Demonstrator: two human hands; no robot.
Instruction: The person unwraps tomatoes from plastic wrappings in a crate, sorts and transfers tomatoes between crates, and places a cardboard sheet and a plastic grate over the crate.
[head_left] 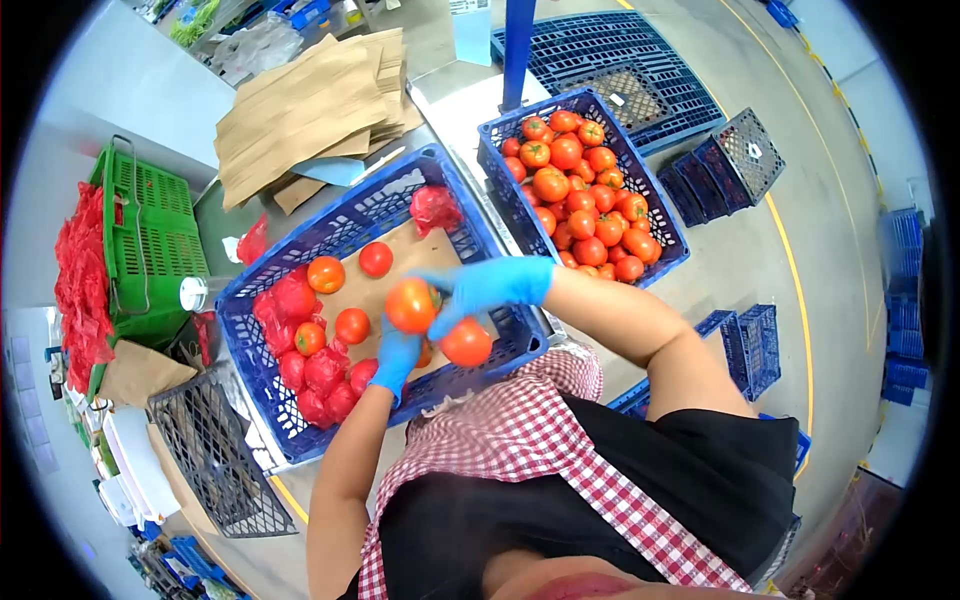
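My right hand [490, 292], in a blue glove, has its fingers and thumb around a large orange-red tomato [410, 306]. From below, my left hand [398, 356], also blue-gloved, closes against that tomato; part of its fingers is hidden behind it. Just under my right hand is another tomato [466, 343]; whether a hand touches it I cannot tell. Both hands are over a blue crate [262, 405] lined with brown cardboard. Loose tomatoes [352, 325] and several red-wrapped bundles [325, 370] lie inside it, mostly on the left, with a red net bundle [435, 209] in the far corner.
A second blue crate [668, 225], full of tomatoes, stands to the right. Brown cardboard sheets [300, 110] are stacked behind. On the left a green crate [155, 220] has red netting [82, 280] hanging from it. A blue post [517, 55] rises beyond, near pallets [600, 45].
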